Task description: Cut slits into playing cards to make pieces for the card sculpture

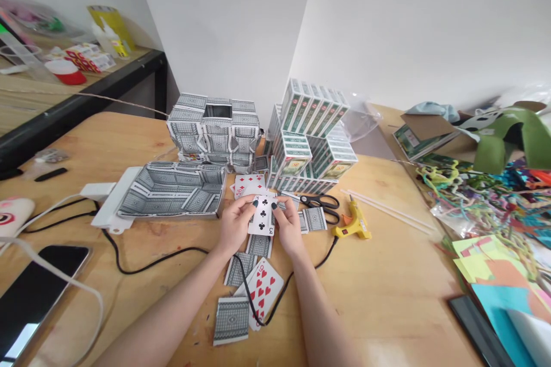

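White paper playing card (pixel 262 219), the 3 of clubs, is between the 2 hands, its long axis running from near to far. The left hand (pixel 236 223) pinches its far left corner, the right hand (pixel 287 229) its far right corner; neither hand is nearer. Below is a pale brown wooden table (pixel 387 292); plain white walls (pixel 365 28) stand at the far side.

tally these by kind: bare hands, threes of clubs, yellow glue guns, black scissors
Bare hands: 2, left hand and right hand
Three of clubs: 1
Yellow glue gun: 1
Black scissors: 1 pair
Total: 5
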Demonstrator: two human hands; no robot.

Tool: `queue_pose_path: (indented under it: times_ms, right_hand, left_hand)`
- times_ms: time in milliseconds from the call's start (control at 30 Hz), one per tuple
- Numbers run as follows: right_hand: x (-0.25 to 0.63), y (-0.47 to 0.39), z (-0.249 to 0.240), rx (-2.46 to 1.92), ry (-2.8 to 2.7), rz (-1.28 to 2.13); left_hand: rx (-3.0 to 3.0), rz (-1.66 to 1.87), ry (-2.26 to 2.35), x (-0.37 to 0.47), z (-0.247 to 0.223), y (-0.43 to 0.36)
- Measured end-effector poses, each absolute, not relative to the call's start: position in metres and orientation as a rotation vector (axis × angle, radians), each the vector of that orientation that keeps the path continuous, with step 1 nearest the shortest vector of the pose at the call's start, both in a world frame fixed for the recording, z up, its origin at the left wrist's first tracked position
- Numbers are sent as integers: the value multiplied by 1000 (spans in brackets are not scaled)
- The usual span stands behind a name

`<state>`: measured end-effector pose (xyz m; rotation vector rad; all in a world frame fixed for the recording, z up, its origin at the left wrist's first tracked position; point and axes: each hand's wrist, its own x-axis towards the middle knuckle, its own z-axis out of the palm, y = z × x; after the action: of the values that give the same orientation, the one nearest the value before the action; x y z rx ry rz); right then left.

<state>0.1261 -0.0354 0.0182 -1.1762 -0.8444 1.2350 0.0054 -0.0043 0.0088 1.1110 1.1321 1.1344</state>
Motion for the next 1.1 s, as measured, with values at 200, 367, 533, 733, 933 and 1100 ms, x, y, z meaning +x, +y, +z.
queue_pose_path:
  times_ms: [200, 367, 533, 733, 933, 1100]
  right_hand:
    - [128, -36, 14, -1178, -820, 1235]
    - [128, -35, 13, -1186, -832, 1218]
    - [128, -35, 11, -1195, -838, 1202]
    - [128, -35, 9, -1192, -841, 1191]
    - [128, -34, 10, -1186, -849, 1169]
    - [129, -34, 10, -1215, -863, 1130]
  left_hand:
    - [1134, 1131, 1129, 6, 13, -3]
    - [1096, 1121, 1131, 6, 13, -2]
    - [1097, 1128, 1104, 6, 12, -1]
    - [1157, 1160, 1141, 6, 8, -1]
    - [1197, 1163, 1138, 5, 8, -2]
    - [1218, 1168, 1156, 6, 10, -3]
